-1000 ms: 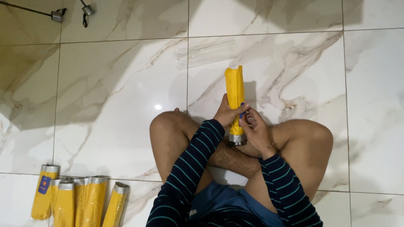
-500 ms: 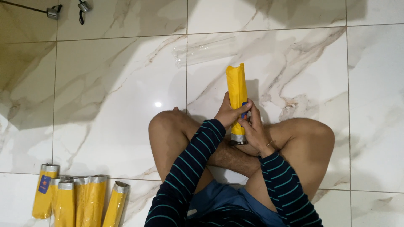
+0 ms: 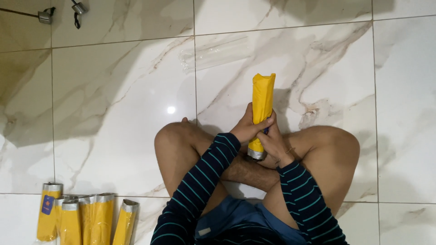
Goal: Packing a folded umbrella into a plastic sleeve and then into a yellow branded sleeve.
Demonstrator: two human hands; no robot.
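Marble floor [image 3: 113, 90] across the whole frame, little changed from earlier. Seated cross-legged at lower centre, striped sleeves reaching forward. Bottom left, as before: row of yellow packets [image 3: 84, 218], silver-topped. Centre, upright above the knees: yellow folded umbrella [image 3: 262, 106], tilted slightly differently than a moment ago. Left hand [image 3: 249, 128] wrapped round its lower shaft; right hand [image 3: 272, 143] clenched near the silver base.

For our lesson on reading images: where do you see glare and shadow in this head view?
Head view: a small bright glare spot on the floor tile; broad shadow across the left tiles; a darker shadow right of the yellow tube held in both hands; focus sharp throughout.
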